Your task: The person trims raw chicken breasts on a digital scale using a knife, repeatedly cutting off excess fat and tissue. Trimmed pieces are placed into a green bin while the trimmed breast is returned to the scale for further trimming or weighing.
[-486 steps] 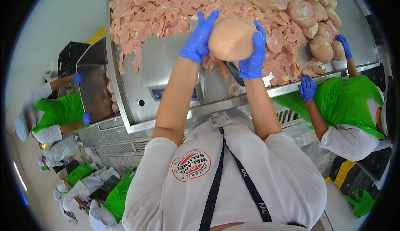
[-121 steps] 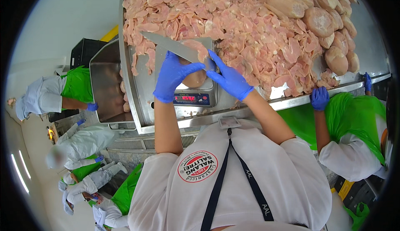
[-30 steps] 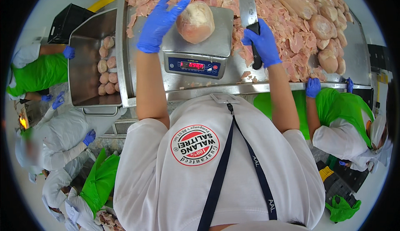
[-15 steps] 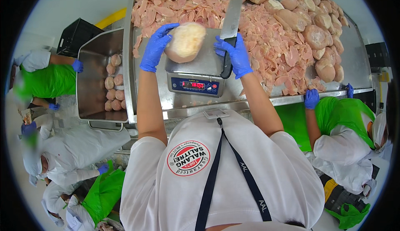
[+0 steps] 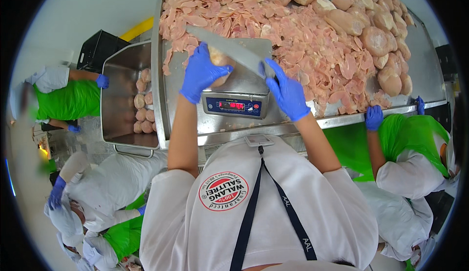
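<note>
My left hand, in a blue glove, is closed around a rounded pale piece of meat over the steel weighing scale. A large knife lies across the top of that piece, its tip pointing to the far left. Its dark handle is in my closed right hand, also gloved in blue, just off the scale's right side. The blade hides part of the meat, and the knife and right hand are slightly blurred. A lit red display shows on the scale's front.
Thin meat slices heap behind and right of the scale; whole meat pieces pile at far right. A steel bin at left holds several round pieces. A co-worker's gloved hand rests on the steel table's front edge; other people stand at left.
The knife has swung from upright to slanting leftward across the meat. My left hand and the meat have lowered and turned. My right hand has moved slightly nearer to me.
</note>
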### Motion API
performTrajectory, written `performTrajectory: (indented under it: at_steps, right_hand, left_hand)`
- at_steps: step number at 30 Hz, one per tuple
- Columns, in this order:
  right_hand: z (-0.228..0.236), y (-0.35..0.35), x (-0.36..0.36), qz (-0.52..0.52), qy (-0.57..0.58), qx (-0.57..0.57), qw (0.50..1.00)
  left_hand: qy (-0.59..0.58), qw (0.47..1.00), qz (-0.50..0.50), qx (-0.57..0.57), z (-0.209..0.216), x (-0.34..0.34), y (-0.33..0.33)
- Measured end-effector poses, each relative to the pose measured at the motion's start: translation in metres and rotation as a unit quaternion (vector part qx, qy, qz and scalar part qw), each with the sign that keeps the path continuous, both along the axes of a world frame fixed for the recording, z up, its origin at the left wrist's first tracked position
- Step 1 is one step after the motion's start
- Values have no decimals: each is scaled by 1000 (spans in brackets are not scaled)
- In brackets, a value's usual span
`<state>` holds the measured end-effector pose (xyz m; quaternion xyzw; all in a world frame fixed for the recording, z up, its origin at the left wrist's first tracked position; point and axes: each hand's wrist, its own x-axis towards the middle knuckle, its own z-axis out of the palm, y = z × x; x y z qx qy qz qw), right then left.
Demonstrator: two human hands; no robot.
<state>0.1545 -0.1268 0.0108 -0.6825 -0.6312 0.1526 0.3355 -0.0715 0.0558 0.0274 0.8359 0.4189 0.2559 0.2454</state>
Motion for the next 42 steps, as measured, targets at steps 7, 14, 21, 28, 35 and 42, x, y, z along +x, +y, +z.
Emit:
performTrajectory:
  at_steps: [7, 14, 21, 28, 35, 42]
  right_hand:
    - [-48, -55, -9, -54, 61, -34, 996]
    - [-55, -28, -4, -84, 100, -22, 991]
    - [-21, 35, 11, 49, 200, -23, 978]
    - [-27, 19, 21, 87, 228, -53, 968]
    - [-16, 78, 22, 143, 331, -110, 926]
    - [-44, 22, 47, -7, 262, -114, 958]
  left_hand:
    - [-79, 996, -2, -35, 16, 41, -44]
    - [-59, 994, -35, -83, 16, 45, -54]
    - [125, 984, -109, 71, 24, 43, -49]
    - [83, 980, -170, 53, 20, 27, -37]
    - [47, 975, -215, 40, 19, 18, -31]
    - [62, 992, -73, 77, 18, 32, -36]
